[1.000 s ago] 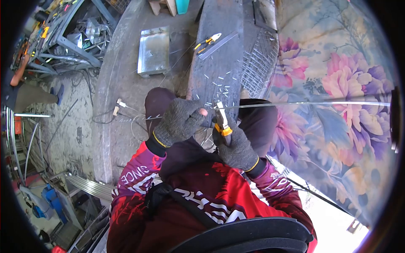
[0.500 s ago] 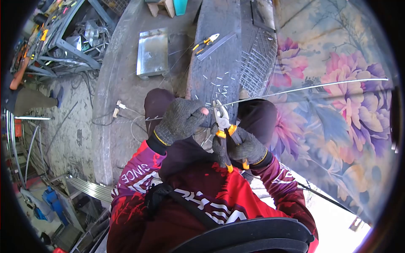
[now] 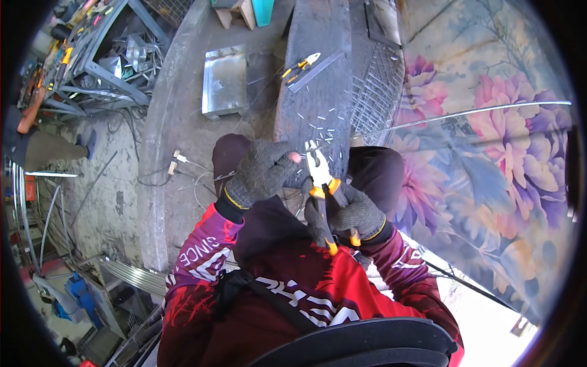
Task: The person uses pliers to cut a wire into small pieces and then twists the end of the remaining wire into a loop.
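My left hand (image 3: 262, 174), in a dark knit glove with a bare thumb tip, is closed in a pinch on a long thin metal wire (image 3: 520, 105). The wire runs off to the right past the pliers' jaws. In my gloved right hand (image 3: 362, 215) are combination pliers (image 3: 318, 170) with yellow and black handles, their jaws pointing away from me right beside my left fingertips. Short cut wire pieces (image 3: 329, 136) lie scattered on the dark board (image 3: 315, 37) between my knees.
A second pair of pliers (image 3: 301, 64) lies by a flat metal strip (image 3: 317, 71) on the board. Left of it is a shallow metal tray (image 3: 224, 85). Wire mesh (image 3: 376, 88) and a flowered sheet (image 3: 452, 165) are at right. Another person (image 3: 46, 137) stands far left.
The wire's far end has shifted slightly right and upward. The pliers' jaws have tipped a little and moved up slightly; both hands stay nearly in place.
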Demonstrator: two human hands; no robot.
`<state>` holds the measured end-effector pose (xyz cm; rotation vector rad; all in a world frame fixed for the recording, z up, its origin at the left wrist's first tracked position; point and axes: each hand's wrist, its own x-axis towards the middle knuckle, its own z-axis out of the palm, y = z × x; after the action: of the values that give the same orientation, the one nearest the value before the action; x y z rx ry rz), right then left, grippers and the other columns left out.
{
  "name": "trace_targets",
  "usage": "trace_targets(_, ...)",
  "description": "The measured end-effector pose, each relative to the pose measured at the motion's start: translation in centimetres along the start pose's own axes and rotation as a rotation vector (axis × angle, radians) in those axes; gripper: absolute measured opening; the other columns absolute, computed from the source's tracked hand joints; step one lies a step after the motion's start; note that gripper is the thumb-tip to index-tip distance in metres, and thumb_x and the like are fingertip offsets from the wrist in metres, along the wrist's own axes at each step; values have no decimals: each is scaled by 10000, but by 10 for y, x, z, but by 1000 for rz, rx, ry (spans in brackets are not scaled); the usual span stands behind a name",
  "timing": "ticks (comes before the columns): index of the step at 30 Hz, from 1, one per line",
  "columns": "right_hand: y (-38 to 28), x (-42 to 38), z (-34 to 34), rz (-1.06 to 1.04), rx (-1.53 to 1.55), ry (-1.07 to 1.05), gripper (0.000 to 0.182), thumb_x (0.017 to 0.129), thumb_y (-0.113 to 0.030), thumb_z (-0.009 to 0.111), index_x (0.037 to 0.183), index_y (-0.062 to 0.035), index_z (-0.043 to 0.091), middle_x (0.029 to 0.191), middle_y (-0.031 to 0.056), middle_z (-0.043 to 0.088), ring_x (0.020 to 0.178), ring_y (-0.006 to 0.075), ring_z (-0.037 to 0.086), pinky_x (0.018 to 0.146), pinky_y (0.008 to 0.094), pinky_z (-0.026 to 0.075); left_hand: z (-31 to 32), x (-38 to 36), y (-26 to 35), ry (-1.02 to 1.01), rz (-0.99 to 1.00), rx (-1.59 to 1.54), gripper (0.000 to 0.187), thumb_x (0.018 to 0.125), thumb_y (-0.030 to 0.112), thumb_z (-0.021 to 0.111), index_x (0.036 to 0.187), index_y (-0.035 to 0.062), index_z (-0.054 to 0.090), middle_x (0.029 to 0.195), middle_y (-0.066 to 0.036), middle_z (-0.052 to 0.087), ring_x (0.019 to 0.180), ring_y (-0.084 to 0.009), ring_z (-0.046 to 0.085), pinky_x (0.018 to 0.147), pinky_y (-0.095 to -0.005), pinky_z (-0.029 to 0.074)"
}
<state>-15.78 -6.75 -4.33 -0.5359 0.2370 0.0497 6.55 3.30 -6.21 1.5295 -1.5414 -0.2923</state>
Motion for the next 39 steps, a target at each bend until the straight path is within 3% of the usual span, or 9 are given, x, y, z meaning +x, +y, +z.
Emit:
trace_targets(2,-2,3,1,50,115,-122,667,733,-19,729,1340,3,453,1017,151,637,838,278,676,745,404,570,0,0,2,-17,-109,-64,286,944,284,618,846,18,652,740,-191,619,699,-418,586,578,-483,411)
trace_targets(7,2,14,-4,-101,-173,199,624,724,51,619,1320,7,440,969,132,626,827,271,676,716,389,571,1,-4,-5,-85,-200,-187,278,949,287,608,933,14,656,717,-185,572,660,-378,584,593,-454,428)
trace_targets(8,2,17,-11,-106,-170,201,624,724,51,619,1320,7,440,969,132,626,827,271,676,716,389,571,1,-4,-4,-95,-232,-167,239,942,234,601,1012,11,656,754,-167,609,659,-315,605,613,-413,455)
trace_targets(10,0,20,-26,44,-341,476,587,733,90,562,1303,10,445,974,136,629,812,263,673,695,378,581,0,-3,-3,-109,-259,-151,240,936,180,594,1091,9,656,790,-150,646,659,-251,626,633,-371,483)
trace_targets(12,2,24,-36,12,-253,413,559,744,108,511,1291,10,456,978,135,633,792,260,669,679,371,589,-2,-2,-3,-93,-359,-140,314,931,145,579,1220,25,604,953,-164,677,781,-246,665,719,-360,510)
trace_targets(15,2,22,-47,11,-236,432,513,766,21,528,1278,25,494,1069,122,634,963,251,656,898,375,570,-7,-2,0,-24,-347,-24,355,915,119,579,1261,38,573,1028,-158,675,902,-271,684,786,-363,518)
trace_targets(24,12,20,-57,44,-291,398,559,746,72,532,1299,1,499,980,83,632,847,201,662,757,309,563,-9,-23,-20,-55,-288,125,260,879,133,638,1119,33,656,1070,-167,677,943,-363,669,830,-415,531)
trace_targets(31,24,17,-42,33,-286,320,638,725,48,609,1346,-15,476,1062,94,653,926,217,672,802,331,560,9,-42,-42,45,-140,221,199,901,135,630,1074,48,675,1088,-154,663,997,-366,637,827,-441,519)
trace_targets(39,19,16,-15,154,-186,101,758,711,77,631,1429,-4,404,1214,137,617,1098,266,648,934,381,537,-1,-26,-18,137,-187,146,199,940,170,593,1019,-1,656,918,-167,658,858,-371,645,773,-434,514)
